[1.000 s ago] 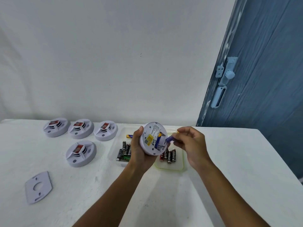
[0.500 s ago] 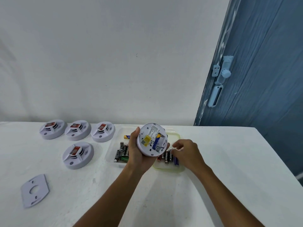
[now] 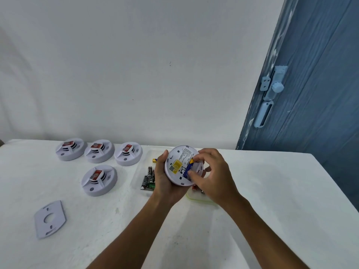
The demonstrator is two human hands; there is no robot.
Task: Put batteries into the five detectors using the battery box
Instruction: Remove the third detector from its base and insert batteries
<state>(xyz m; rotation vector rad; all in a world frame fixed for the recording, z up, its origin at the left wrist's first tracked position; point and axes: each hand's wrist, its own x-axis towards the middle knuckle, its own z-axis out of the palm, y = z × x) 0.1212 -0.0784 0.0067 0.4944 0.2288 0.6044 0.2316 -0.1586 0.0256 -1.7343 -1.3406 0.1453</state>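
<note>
Two hands are working above the table (image 3: 272, 191): the left hand (image 3: 165, 181) is gripping an upturned detector (image 3: 179, 164), the right hand (image 3: 211, 175) is pinching a blue battery (image 3: 188, 168) in its back.

1 head-worn wide-angle view looks forward and down from above the near edge of the bench (image 3: 272, 191), close enough that both forearms enter from the bottom of the frame. The white wall (image 3: 136, 65) fills the upper left and centre, the blue door (image 3: 320, 94) the upper right. The bench spans the lower half.
</note>
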